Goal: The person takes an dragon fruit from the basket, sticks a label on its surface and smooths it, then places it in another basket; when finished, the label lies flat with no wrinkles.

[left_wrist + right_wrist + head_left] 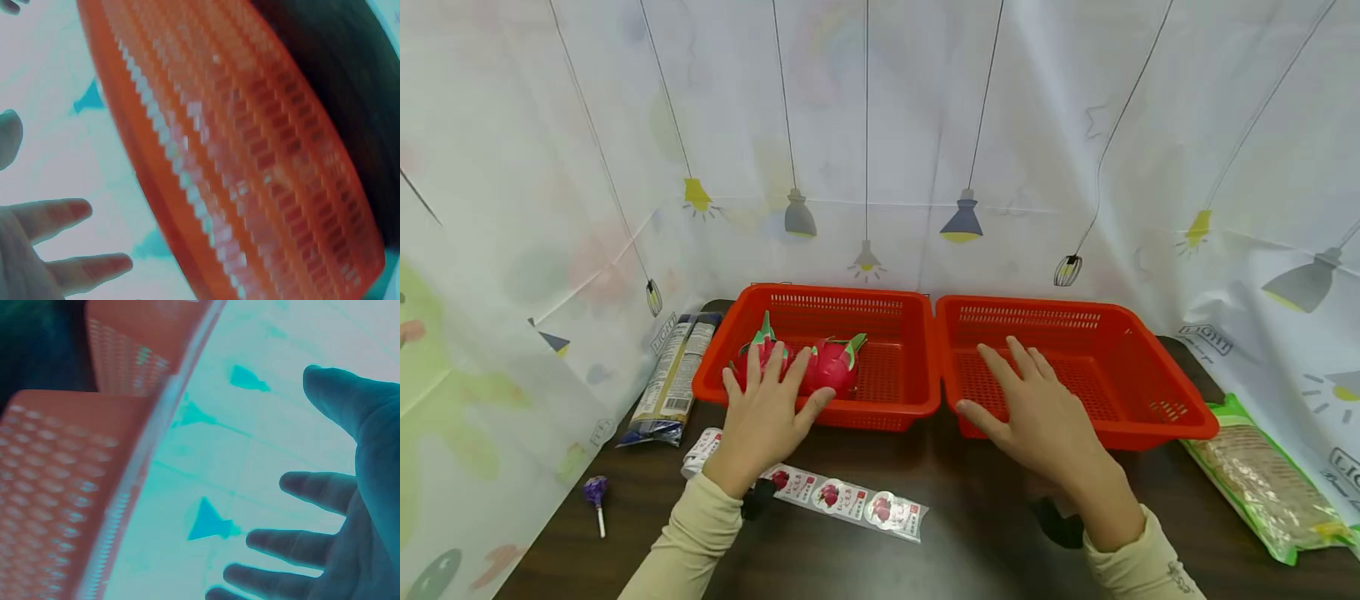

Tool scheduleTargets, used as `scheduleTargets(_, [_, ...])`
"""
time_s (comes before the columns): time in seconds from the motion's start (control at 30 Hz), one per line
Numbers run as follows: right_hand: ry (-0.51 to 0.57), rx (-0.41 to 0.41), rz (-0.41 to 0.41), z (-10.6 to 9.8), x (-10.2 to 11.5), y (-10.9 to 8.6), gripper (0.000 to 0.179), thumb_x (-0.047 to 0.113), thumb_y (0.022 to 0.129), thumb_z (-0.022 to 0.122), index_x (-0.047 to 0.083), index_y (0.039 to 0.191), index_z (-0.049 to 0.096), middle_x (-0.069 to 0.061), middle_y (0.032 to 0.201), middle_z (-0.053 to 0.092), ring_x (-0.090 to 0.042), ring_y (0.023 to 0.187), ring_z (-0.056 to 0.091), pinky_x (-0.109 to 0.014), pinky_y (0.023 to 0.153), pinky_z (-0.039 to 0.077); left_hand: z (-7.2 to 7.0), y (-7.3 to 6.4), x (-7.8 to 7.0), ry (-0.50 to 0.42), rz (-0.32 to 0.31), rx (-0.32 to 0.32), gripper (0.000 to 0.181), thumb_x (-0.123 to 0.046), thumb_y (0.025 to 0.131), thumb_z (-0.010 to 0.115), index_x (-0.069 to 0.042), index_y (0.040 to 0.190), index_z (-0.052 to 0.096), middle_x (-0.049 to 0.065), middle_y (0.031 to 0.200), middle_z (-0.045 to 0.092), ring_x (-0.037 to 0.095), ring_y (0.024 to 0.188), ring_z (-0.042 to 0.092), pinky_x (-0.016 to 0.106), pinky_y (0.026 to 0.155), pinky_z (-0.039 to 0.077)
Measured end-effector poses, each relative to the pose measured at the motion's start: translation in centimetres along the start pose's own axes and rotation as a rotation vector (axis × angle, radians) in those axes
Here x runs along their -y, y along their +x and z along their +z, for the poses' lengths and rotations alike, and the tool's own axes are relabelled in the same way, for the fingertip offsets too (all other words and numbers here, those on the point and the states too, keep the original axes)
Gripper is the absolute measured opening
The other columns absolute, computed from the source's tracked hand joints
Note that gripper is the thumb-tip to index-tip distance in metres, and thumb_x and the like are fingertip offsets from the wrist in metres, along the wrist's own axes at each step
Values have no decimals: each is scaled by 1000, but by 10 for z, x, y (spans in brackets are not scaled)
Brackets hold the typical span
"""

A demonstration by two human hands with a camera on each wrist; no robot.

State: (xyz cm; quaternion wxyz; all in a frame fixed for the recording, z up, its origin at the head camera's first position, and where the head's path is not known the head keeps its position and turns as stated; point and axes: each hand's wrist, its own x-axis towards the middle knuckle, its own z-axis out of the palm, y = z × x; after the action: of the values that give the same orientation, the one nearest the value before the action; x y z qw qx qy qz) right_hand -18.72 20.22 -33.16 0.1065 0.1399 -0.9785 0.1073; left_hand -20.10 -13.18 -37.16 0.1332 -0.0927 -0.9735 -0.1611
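Two dragon fruits (832, 367), pink with green tips, lie in the left red basket (895, 411). My left hand (766, 429) is spread in front of that basket, fingers straight, and hides part of the fruit. In the left wrist view the fingers (53, 219) stand apart from the basket wall (250, 162) and hold nothing. My right hand (1048, 421) hovers with spread fingers over the front edge of the right red basket (1150, 425), which holds nothing that I can see. A strip of stickers (850, 500) with dragon fruit pictures runs from a roll (702, 450) beside my left wrist.
A sealed blue-and-beige packet (672, 375) lies left of the baskets, with a purple-wrapped lollipop (596, 493) nearer the front. At the right lies a green-edged clear bag (1270, 479). A white printed curtain (895, 125) hangs behind the dark table (977, 533).
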Motion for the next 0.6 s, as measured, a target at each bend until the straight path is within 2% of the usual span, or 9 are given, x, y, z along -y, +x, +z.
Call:
scheduleTargets(0.1, [1,-11,-45,-8,10,14,78,55,95,63,16,158,38,-23,161,37,-48,143,41,-71,92,50,-14,3,18,-50,-52,0,77,-56,98,56,-11,158,37,28,163,29,56,152,12,82,114,9])
scheduleTargets(0.23, [5,11,-90,-14,22,32,75,50,96,63,17,158,38,-20,157,45,-44,139,48,-68,94,51,-28,5,44,-103,-101,6,76,-50,99,56,-8,158,34,31,163,26,59,151,10,81,114,9])
scheduleTargets(0.43, [4,117,-141,-18,43,64,74,51,96,63,19,158,38,-20,156,47,-45,139,48,-68,100,48,-33,7,83,-132,-142,28,76,-46,100,56,-1,158,32,34,160,29,60,150,13,79,114,15])
scheduleTargets(0.47, [4,141,-152,-19,48,69,75,52,96,63,19,158,38,-21,156,47,-46,138,48,-68,100,48,-33,7,89,-139,-147,35,76,-45,101,56,0,157,32,35,160,29,59,150,14,78,115,17])
scheduleTargets(0.6, [-18,218,-209,-21,66,92,76,53,96,62,20,158,37,-21,156,47,-47,137,49,-68,102,47,-30,6,110,-201,-156,33,72,-36,102,57,4,156,32,34,149,42,52,137,39,72,109,36])
